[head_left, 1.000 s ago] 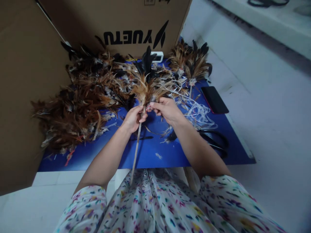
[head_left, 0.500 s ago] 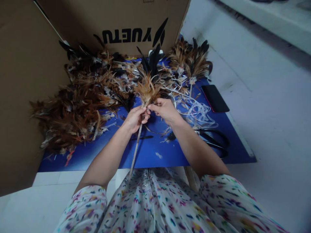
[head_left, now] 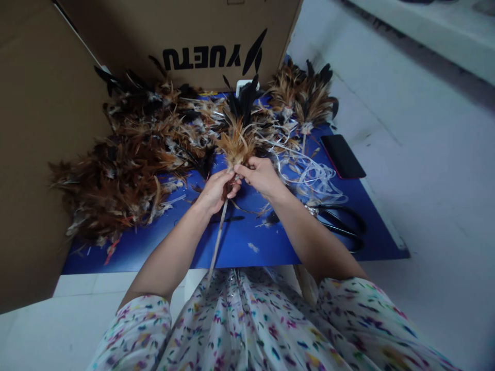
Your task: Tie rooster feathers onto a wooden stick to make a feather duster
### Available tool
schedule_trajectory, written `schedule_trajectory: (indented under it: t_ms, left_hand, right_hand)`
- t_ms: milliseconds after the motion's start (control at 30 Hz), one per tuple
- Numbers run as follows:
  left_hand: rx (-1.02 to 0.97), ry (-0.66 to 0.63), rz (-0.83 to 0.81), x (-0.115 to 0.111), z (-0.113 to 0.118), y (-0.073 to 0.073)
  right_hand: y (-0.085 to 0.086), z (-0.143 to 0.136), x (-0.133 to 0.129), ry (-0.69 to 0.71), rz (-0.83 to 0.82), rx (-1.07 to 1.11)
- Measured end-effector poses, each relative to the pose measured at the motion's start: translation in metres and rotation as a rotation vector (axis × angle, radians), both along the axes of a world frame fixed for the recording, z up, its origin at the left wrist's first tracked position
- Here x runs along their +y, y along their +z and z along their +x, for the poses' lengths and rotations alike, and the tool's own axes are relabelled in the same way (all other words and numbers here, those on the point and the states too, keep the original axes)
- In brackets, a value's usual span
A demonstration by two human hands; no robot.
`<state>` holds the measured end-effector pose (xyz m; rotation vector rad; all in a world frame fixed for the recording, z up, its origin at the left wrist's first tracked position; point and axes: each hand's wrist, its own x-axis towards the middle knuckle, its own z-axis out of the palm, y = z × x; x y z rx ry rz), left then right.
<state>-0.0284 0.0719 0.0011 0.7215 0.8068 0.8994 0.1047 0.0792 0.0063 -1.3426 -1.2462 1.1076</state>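
A thin stick [head_left: 218, 236] slants down from a tuft of brown and black feathers [head_left: 236, 144] over the middle of the blue table. My left hand [head_left: 219, 189] is closed around the stick just below the tuft. Thumb and fingers of my right hand [head_left: 260, 175] pinch at the base of the feathers, close beside the left fingertips. What exactly lies between the right fingertips is too small to tell. Behind the hands are loose feathers, and a tangle of white strips [head_left: 319, 178] lies to their right.
A large feather pile [head_left: 124, 180] covers the table's left side. Cardboard [head_left: 201, 31] stands along the back and left. At the right lie black-handled scissors [head_left: 344, 221], a phone [head_left: 343, 156] and a feather bundle [head_left: 305, 98] on a stick. The blue table [head_left: 255, 252] ends near my body.
The black feathers at the top of the tuft have tipped slightly lower, uncovering more of the white object behind. Both hands keep their places, with small finger shifts at the tuft's base.
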Motion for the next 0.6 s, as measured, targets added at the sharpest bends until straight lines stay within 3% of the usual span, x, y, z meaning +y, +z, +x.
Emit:
schedule_trajectory:
  t_ms: [167, 433, 600]
  left_hand:
    - [0.016, -0.013, 0.004, -0.001, 0.000, 0.001]
    - [0.050, -0.025, 0.001, -0.001, -0.001, -0.002]
    - [0.046, -0.029, -0.032, -0.002, -0.001, -0.001]
  right_hand:
    - [-0.003, 0.002, 0.000, 0.012, 0.009, -0.048]
    - [0.008, 0.003, -0.004, 0.069, -0.077, 0.006]
    - [-0.001, 0.007, 0.000, 0.070, -0.057, -0.058]
